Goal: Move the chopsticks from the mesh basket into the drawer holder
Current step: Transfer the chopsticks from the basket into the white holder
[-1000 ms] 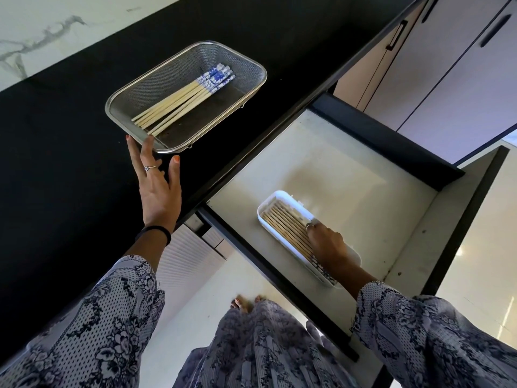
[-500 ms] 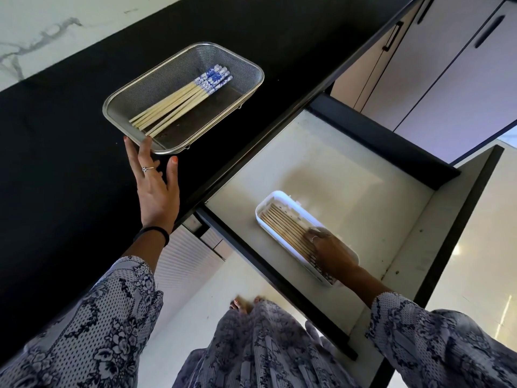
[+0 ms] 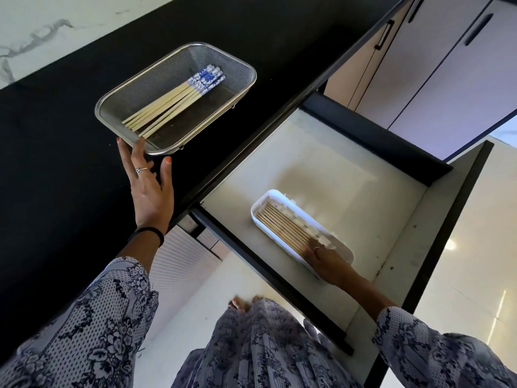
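A steel mesh basket [image 3: 243,69] sits on the black counter and holds several bamboo chopsticks [image 3: 170,106] with blue-and-white ends. My left hand [image 3: 149,189] lies flat on the counter, fingers spread, its fingertips touching the basket's near rim. In the open drawer a white holder [image 3: 270,196] contains several chopsticks [image 3: 282,229] laid side by side. My right hand [image 3: 324,259] rests on the near end of the holder, fingers on the chopstick ends, which it hides.
The drawer [image 3: 349,175] is pulled out, with a pale floor and dark walls. The black counter [image 3: 56,135] runs from the left to the drawer's edge. Cabinet doors [image 3: 447,65] with dark handles stand at the upper right. A marble wall [image 3: 42,32] borders the counter.
My right hand has slid back toward me along the holder, uncovering more of the chopsticks in it. My left hand stays at the basket's rim.
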